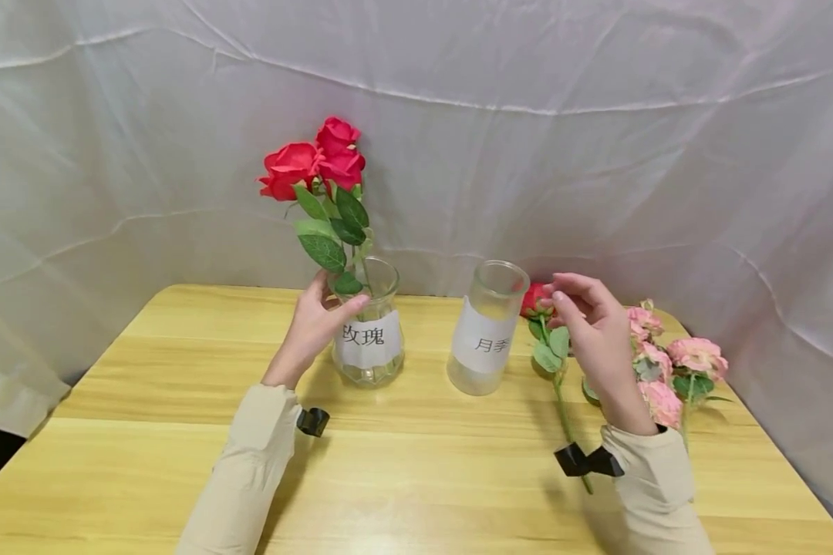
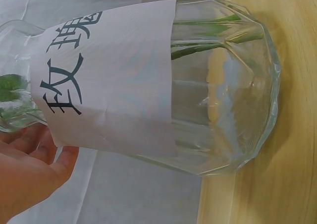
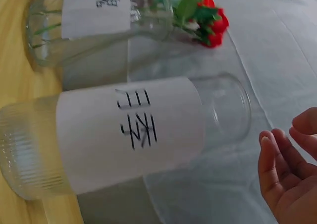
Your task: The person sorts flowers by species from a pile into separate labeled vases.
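In the head view, my left hand point(image 1: 319, 327) grips the neck of a clear glass vase point(image 1: 368, 374), thumb in front and fingers on the far side. Red roses point(image 1: 291, 169) with green leaves stand in this vase, which bears a white paper label point(image 2: 114, 80) with dark characters. My right hand point(image 1: 600, 347) is raised to the right of a second glass vase point(image 1: 477, 379), its fingers loosely bent. The right wrist view shows nothing between those fingers. Another red rose point(image 1: 533, 299) lies on the table, partly hidden by the right hand.
Pink flowers point(image 1: 697, 358) lie on the right side of the wooden table point(image 1: 403, 470), beside the right forearm. The second vase carries its own white label point(image 3: 99, 140). A pale cloth point(image 1: 458, 169) hangs behind the table.
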{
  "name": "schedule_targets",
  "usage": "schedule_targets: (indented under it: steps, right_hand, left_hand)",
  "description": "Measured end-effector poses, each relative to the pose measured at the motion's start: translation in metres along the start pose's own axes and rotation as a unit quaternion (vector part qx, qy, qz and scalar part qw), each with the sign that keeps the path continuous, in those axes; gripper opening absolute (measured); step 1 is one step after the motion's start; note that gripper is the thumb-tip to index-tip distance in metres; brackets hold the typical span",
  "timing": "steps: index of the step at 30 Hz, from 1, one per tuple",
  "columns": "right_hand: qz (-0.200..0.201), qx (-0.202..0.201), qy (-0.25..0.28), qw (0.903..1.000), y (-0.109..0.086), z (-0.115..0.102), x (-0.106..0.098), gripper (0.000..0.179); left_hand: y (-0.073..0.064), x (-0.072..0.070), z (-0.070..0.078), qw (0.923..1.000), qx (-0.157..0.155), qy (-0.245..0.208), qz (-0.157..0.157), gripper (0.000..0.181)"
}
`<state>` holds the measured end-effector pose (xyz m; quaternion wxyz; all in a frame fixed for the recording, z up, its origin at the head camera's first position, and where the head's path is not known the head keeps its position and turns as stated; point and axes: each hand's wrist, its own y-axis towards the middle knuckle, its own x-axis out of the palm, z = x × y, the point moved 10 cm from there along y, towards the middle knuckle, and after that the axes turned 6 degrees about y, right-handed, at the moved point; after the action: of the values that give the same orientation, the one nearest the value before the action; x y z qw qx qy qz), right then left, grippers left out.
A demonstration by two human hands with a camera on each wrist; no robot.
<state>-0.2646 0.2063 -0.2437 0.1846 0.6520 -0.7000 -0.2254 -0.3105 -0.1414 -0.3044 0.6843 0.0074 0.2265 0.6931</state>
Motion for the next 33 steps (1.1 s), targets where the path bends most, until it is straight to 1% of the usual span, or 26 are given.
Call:
schedule_targets:
  steps: [3, 7, 8, 10, 12, 13, 15, 17, 20, 25, 28, 30, 33]
  right_hand:
    - [0.002, 0.031, 0.042, 0.9986, 0.003, 0.009, -0.012, 0.019]
    - [0.005, 0.05, 0.097, 0.9941, 0.005, 0.017, -0.026, 0.019]
    - [0.008, 0.051, 0.104, 0.9933, 0.005, 0.019, -0.03, 0.019]
    - [0.01, 0.054, 0.102, 0.9933, 0.004, 0.023, -0.035, 0.017]
    - [0.004, 0.063, 0.081, 0.9947, 0.002, 0.029, -0.036, 0.017]
    - [-0.002, 0.069, 0.061, 0.9958, 0.0, 0.032, -0.036, 0.017]
    - [-0.024, 0.075, 0.004, 0.9969, -0.004, 0.037, -0.034, 0.018]
    - [-0.043, 0.077, -0.05, 0.9948, -0.007, 0.042, -0.032, 0.022]
    - [-0.06, 0.076, -0.101, 0.9902, -0.01, 0.046, -0.033, 0.029]
    - [-0.06, 0.087, -0.127, 0.9863, -0.01, 0.048, -0.04, 0.032]
    - [-0.062, 0.095, -0.139, 0.9837, -0.01, 0.051, -0.043, 0.034]
    - [-0.062, 0.102, -0.153, 0.981, -0.011, 0.055, -0.045, 0.035]
    - [-0.059, 0.122, -0.182, 0.9741, -0.01, 0.065, -0.05, 0.037]
  left_hand:
    - [0.0, 0.001, -0.001, 1.0, -0.003, -0.003, -0.004, 0.07]
    - [0.0, 0.001, -0.002, 1.0, -0.004, -0.005, -0.006, 0.07]
    - [0.0, 0.001, -0.002, 1.0, -0.003, -0.006, -0.006, 0.069]
    - [0.0, 0.002, -0.003, 1.0, -0.005, -0.004, -0.007, 0.069]
    - [0.001, 0.002, -0.003, 1.0, -0.005, -0.003, -0.007, 0.069]
    - [0.001, 0.002, -0.003, 1.0, -0.005, -0.003, -0.006, 0.069]
    - [0.001, 0.001, -0.003, 1.0, -0.005, -0.003, -0.006, 0.069]
    - [0.001, 0.001, -0.003, 1.0, -0.005, -0.004, -0.006, 0.069]
    - [0.0, 0.001, -0.002, 1.0, -0.004, -0.002, -0.006, 0.069]
    - [-0.001, 0.002, -0.001, 1.0, 0.001, 0.0, -0.007, 0.069]
    - [0.0, 0.003, -0.002, 0.9999, -0.002, -0.006, -0.009, 0.069]
    - [-0.001, 0.003, -0.003, 0.9999, -0.007, -0.009, -0.011, 0.069]
    - [-0.001, 0.002, -0.003, 0.9999, -0.007, -0.01, -0.011, 0.07]
